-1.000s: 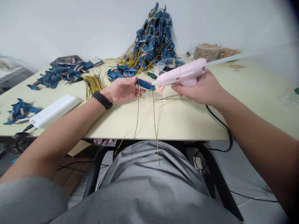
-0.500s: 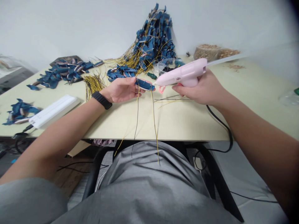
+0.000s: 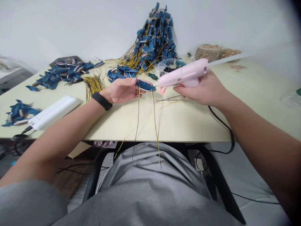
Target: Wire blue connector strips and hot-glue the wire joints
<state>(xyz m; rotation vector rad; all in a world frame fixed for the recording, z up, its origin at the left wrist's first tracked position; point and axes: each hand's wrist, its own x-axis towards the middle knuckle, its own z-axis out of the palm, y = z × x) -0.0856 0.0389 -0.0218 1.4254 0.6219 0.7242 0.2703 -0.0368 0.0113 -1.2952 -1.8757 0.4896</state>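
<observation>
My left hand (image 3: 124, 90) holds a blue piece (image 3: 145, 85) by its left end, above the table. Black and yellow wires (image 3: 155, 121) hang from both ends of that piece, past the table's front edge. In my right hand (image 3: 207, 89) is a pale pink glue gun (image 3: 182, 74), its nozzle pointing left. The nozzle tip is at the right end of the blue piece; whether they touch I cannot tell. A few loose wires (image 3: 174, 100) lie on the table under the gun.
A tall heap of blue pieces (image 3: 156, 40) with yellow wires stands at the back. More blue pieces (image 3: 63, 73) and a white power strip (image 3: 54, 112) are on the left. The gun's black cable (image 3: 221, 121) loops over the front edge.
Almost nothing differs. The hanging wires have shifted very slightly, while both hands, the blue piece and the glue gun hold nearly the same place.
</observation>
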